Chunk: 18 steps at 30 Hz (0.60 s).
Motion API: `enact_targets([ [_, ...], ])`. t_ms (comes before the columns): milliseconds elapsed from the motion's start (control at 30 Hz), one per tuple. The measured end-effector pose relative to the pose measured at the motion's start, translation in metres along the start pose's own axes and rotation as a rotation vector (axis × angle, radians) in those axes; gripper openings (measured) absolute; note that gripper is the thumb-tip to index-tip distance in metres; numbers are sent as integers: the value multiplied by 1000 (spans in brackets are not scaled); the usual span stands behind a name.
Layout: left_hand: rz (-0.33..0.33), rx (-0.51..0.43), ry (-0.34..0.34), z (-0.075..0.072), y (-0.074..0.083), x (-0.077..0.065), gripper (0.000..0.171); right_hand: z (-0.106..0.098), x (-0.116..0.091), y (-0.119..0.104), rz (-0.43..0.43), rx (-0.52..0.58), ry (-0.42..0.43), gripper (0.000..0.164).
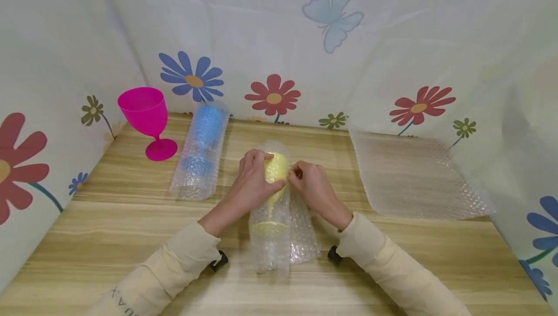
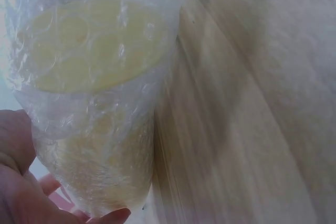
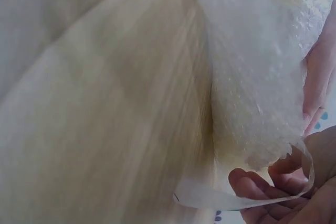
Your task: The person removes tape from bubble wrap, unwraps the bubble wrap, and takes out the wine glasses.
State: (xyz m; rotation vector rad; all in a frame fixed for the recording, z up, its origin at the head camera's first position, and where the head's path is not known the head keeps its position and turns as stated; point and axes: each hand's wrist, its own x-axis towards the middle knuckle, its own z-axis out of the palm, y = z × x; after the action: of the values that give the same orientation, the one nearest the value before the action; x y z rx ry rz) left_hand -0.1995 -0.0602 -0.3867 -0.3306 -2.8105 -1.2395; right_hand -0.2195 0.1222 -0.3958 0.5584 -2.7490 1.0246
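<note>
A yellow goblet (image 1: 269,229) lies on the table inside a roll of clear bubble wrap (image 1: 270,257), its foot towards me. My left hand (image 1: 250,182) grips the rolled bundle around the cup end, thumb across the top. In the left wrist view the yellow foot (image 2: 97,45) shows through the bubbles. At the right side of the bundle my right hand (image 1: 315,186) pinches a strip of clear tape (image 3: 215,198), which curls loosely from the fingers in the right wrist view. A loose flap of the wrap (image 1: 302,238) spreads out under the right forearm's side.
A bare pink goblet (image 1: 146,112) stands at the back left. Beside it lies a blue goblet (image 1: 207,127) rolled in bubble wrap. A flat bubble wrap sheet (image 1: 410,175) covers the table's right part. Flowered cloth walls (image 1: 279,25) enclose the wooden table (image 1: 109,238).
</note>
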Motion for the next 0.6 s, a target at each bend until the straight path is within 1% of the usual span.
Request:
enact_targets([
  [67,2,7,2,0,1,0,67,-1,1,0,24,20,-13,9],
  [133,5,13,3,0,2,0,68,-2,1,-1,23,40,-15,8],
  [233,8,22,6,0,3,-1,69,-5,2,-5,-39,49,-3,8],
  [367,9,41,12,0,6,-3,69,-6,7,-8,-127,30,18,8],
  [467,3,52,0,0,9,-5,67,-6,8,-8,-163,-19,24,6],
  [600,7,47,-19,0,10,-6,67,-7,10,-10,-196,-73,18,9],
])
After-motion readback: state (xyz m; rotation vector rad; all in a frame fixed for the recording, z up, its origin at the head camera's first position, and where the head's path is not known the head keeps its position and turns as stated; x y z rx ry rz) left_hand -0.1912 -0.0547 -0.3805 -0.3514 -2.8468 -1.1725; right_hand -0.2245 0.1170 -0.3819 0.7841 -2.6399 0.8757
